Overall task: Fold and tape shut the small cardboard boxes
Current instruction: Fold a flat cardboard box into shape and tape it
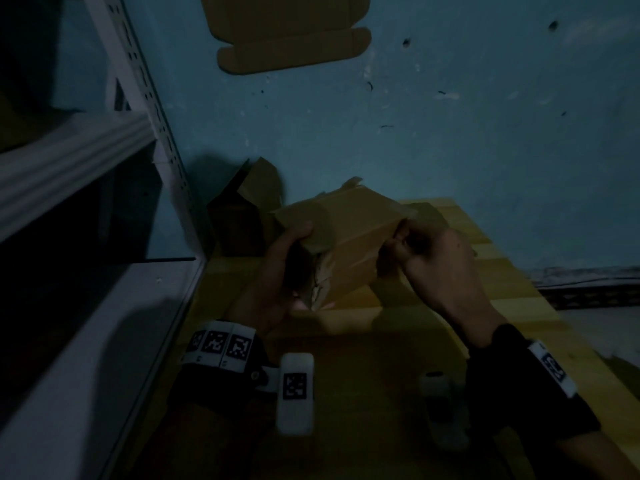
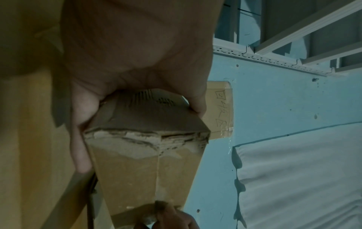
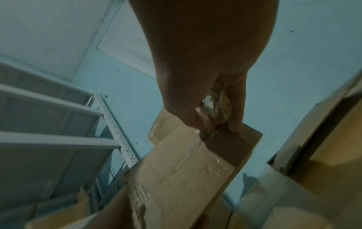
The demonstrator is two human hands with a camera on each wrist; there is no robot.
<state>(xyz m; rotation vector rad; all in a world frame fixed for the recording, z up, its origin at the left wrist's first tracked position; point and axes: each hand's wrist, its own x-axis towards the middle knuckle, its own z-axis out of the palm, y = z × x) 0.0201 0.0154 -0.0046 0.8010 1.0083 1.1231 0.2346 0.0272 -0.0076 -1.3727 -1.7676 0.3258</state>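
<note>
Left hand (image 1: 277, 271) wrapped around the near end of a small cardboard box (image 1: 346, 237), thumb lying over the top face, fingers curled under. Right hand (image 1: 436, 261) at the far end of that box, thumb and fingers pinching a crumpled wad of clear tape (image 3: 215, 106) right against the box's corner. Box held in the air between both hands, tilted, above a yellow wooden table (image 1: 502, 289). Torn, peeled paper along one edge of the box (image 2: 147, 137), with a seam running down the face below the tear. Ragged surface also on the box's side nearest the left palm, seen from the right wrist (image 3: 141, 199).

Behind the box, toward the wall, a second open cardboard box (image 1: 249, 202) standing on the table, flaps up. Above the box, on the blue wall (image 1: 450, 116), a flat unfolded cardboard blank (image 1: 291, 36); taped or only leaning there, cannot tell. Left of the box, a white metal shelving rack (image 1: 86, 161) with perforated uprights. Beyond the box in the left wrist view, a piece of cardboard with pen marks (image 2: 221, 108) against the wall, clear tape at its edges. Black wristbands with coded markers on both wrists, nearer the camera than the box.
</note>
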